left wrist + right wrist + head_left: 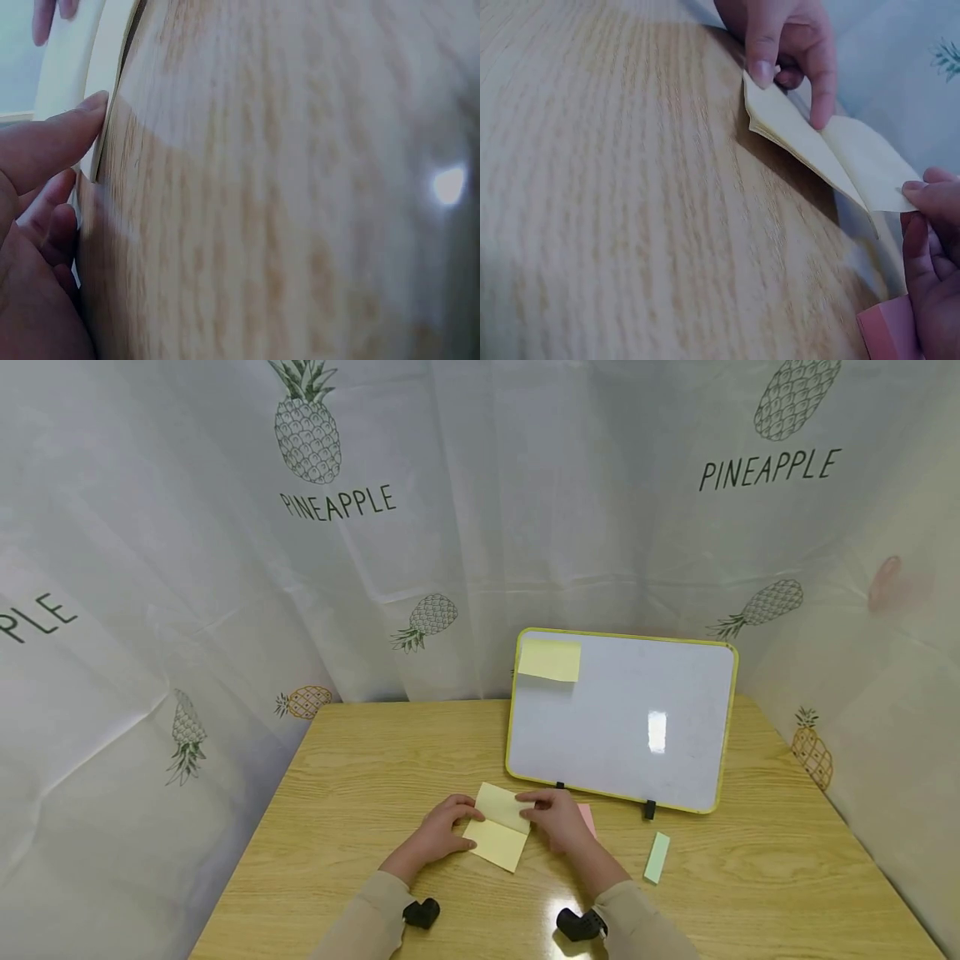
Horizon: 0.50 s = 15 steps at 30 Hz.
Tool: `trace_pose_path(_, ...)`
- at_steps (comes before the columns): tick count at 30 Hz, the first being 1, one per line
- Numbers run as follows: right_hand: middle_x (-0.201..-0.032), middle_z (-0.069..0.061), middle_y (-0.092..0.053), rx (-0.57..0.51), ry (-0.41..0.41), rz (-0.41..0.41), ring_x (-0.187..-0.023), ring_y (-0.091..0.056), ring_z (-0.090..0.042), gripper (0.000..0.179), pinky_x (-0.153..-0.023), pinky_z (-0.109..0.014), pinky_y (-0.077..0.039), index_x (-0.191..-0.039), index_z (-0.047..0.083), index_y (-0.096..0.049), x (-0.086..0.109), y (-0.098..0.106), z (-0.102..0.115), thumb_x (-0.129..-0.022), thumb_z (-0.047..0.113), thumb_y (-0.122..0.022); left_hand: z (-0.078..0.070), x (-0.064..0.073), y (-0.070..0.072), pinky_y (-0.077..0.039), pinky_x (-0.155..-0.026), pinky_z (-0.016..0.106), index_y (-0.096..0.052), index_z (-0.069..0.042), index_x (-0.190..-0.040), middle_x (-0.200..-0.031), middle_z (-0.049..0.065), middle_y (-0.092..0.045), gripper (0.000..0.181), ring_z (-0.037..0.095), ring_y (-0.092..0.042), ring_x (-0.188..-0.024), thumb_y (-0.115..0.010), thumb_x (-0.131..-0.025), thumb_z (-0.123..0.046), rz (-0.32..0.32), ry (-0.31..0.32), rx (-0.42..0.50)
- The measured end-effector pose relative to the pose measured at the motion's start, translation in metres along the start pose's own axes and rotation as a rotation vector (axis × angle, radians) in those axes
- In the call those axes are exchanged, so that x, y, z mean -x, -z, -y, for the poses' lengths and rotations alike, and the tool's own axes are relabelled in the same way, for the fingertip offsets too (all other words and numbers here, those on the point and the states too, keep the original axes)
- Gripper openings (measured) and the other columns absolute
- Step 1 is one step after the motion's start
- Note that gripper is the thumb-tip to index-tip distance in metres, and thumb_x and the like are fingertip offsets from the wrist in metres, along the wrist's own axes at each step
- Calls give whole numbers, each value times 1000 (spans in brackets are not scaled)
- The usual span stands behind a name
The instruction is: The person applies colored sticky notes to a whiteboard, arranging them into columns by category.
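The fingers of the left hand press down on the left edge of a yellow sticky-note pad, with the index finger and thumb curled onto its corner, so this hand pins the pad to the worktop. The fingers of the right hand pinch the right edge of the top sheet and hold it a little raised, and the sheet bends upward between the two hands. The pad lies near the front middle of the worktop, just before the whiteboard. It seems very light and soft; the thin paper would crease or tear easily, so a gentle hold at a free corner or edge, away from the glued strip, looks the best place. Just beside the right hand lies a pink note pad, partly hidden under it, and a green note pad lies further right, apart from it. One yellow note sticks on the upper left corner of the whiteboard, which leans on a pineapple-print curtain.
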State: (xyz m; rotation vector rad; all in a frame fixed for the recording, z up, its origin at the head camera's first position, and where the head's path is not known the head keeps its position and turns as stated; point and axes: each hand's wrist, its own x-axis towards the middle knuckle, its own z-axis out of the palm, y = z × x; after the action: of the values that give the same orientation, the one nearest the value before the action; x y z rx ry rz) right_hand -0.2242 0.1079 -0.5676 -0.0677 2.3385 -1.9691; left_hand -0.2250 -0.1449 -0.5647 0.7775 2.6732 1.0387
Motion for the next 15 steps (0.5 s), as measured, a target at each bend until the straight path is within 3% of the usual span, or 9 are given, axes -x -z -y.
trace_pose_path(7,-77,-6,-54,-57,-33,14,-71,-47,-15,23,-59,-24,-42,-102,-2,-75,-4,3,10,-80,-8,-74,-2,0,-1,-34,-96,60,-68,-13,-115,-133,11,-49,36,39,-46,-122,-80,-81,-13,-8,6,-7)
trace_pose_path(15,-97,-8,-70,106,48,45,-76,-54,-12,21,-63,-22,-46,-102,0,-76,-8,11,19,-81,-3,-75,1,0,-1,-35,-96,59,-68,-14,-117,-134,10,-49,38,37,-46,-123,-80,-82,-14,-8,-10,-20)
